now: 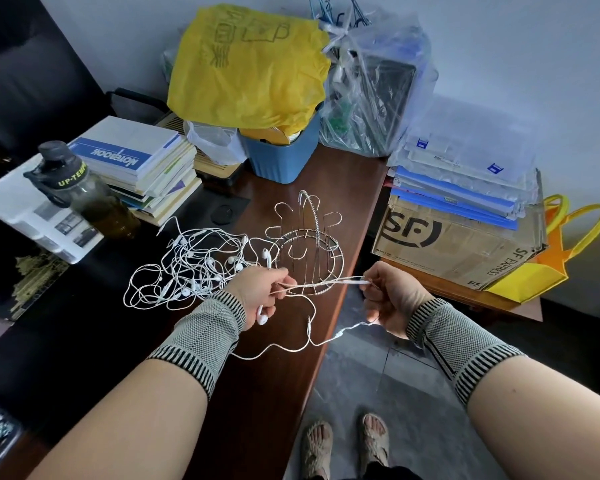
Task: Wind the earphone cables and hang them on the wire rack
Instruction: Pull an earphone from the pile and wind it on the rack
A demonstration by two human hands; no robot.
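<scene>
Glossy white plastic earphone cables (pixel 194 265), a thin shiny metal wire rack (pixel 305 237), smooth polished wood desk (pixel 278 341), crinkly yellow plastic bag (pixel 246 67), matt cardboard box (pixel 458 247).

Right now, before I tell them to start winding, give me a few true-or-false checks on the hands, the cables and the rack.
1. Both hands hold one stretch of cable between them. True: the left hand and right hand each pinch it.
2. The rack already has a wound cable on a hook. False: its hooks are bare.
3. A tangle of white earphones lies on the desk, left of the rack. True.
4. The rack lies tipped on its side. False: it stands upright on the desk.
5. An earbud hangs below the left hand. True.
</scene>
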